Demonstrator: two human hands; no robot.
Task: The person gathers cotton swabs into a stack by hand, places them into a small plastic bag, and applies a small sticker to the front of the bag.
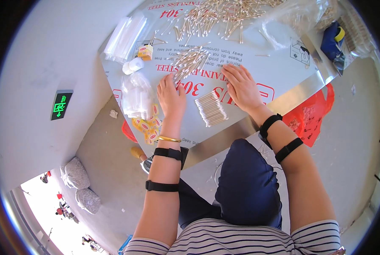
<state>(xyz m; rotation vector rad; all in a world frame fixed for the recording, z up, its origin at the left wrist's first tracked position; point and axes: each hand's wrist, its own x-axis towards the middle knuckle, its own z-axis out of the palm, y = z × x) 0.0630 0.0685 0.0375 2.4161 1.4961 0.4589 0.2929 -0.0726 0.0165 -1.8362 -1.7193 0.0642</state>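
Note:
A loose bundle of cotton swabs (193, 63) with wooden-looking sticks lies on the printed sheet covering the table (249, 51). My left hand (171, 97) rests at the near left end of this bundle, thumb apart from the stretched fingers, gripping nothing that I can see. On the other side, my right hand (243, 87) lies palm down, its fingers stretched toward the bundle but apart from it. Between my wrists, a neat row of white cotton swabs (211, 109) lies side by side. Both forearms wear black straps.
A big heap of cotton swabs (217, 15) covers the far side. Clear plastic bags (137, 95), a small yellow box (145, 52), a white roll (133, 66) and yellow labels (147, 128) line the left. A blue tape dispenser (332, 44) stands right; a red bag (311, 121) hangs below.

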